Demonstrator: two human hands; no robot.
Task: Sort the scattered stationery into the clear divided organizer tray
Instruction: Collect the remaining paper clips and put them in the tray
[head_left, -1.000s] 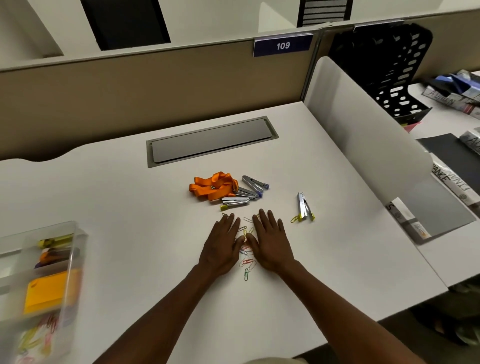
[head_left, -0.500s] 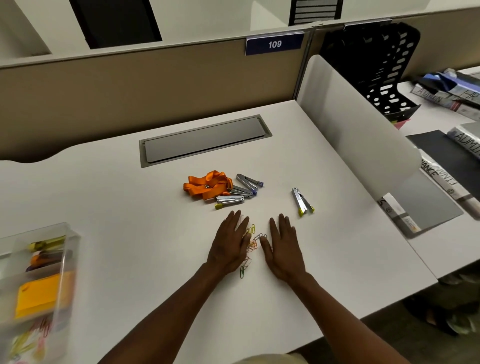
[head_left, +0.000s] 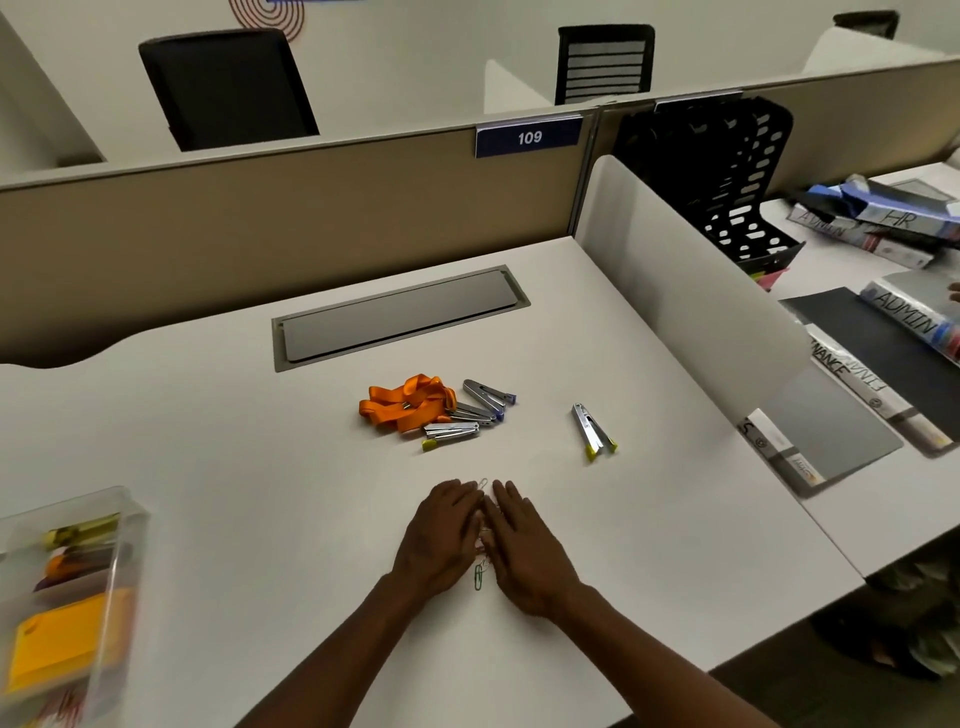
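Note:
My left hand (head_left: 440, 540) and my right hand (head_left: 530, 551) lie flat on the white desk, side by side and almost touching, cupped around a small heap of coloured paper clips (head_left: 479, 576). Only a green clip at the wrists and a pale one at the fingertips show. Beyond the hands lie an orange lanyard (head_left: 408, 405), several silver staple removers (head_left: 470, 415) beside it, and one more staple remover (head_left: 592, 431) to the right. The clear divided organizer tray (head_left: 122, 561) stands at the left edge, holding markers, orange sticky notes and clips.
A grey cable hatch (head_left: 400, 317) is set into the desk behind the lanyard. A white side panel (head_left: 675, 291) bounds the desk on the right, with binders and a black file rack (head_left: 737, 176) beyond it. A tan partition runs along the back.
My hands have slid together over the paper clips, closing the gap between them and hiding most of the clips. The camera has tilted up.

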